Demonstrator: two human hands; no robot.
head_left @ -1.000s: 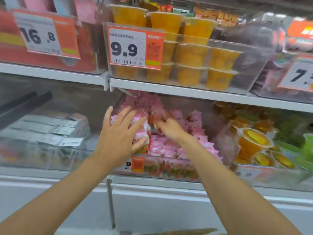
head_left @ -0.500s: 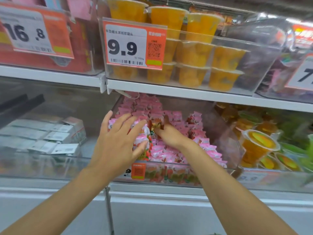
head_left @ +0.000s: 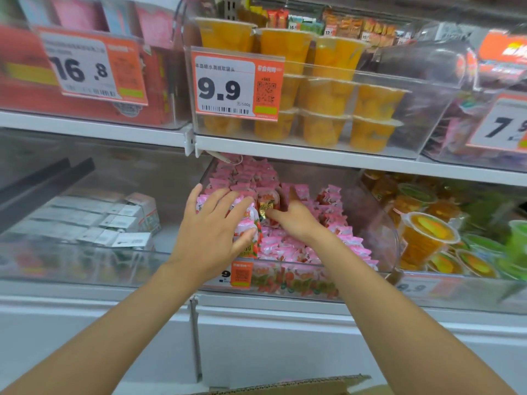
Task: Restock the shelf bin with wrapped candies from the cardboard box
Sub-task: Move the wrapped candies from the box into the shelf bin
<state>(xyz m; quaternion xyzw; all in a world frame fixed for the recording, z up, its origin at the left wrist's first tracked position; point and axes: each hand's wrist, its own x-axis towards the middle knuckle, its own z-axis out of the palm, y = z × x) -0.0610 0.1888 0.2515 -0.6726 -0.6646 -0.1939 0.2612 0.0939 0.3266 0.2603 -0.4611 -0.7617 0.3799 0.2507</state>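
Observation:
A clear shelf bin on the lower shelf holds a heap of pink wrapped candies. My left hand lies spread on the left side of the heap, fingers straight and pressing candies against the bin's left wall. My right hand is inside the bin just to the right, thumb up and index finger stretched left. That finger touches the lower edge of an upright red-and-gold candy. A flap of the cardboard box shows at the bottom edge.
An orange price tag is clipped to the bin's front. The shelf above carries stacked orange fruit cups. Jelly cups fill the bin on the right; small white packs lie in the left bin.
My right hand has slid a little left toward my left hand, gathering candies between them. My left hand stays pressed on the heap.

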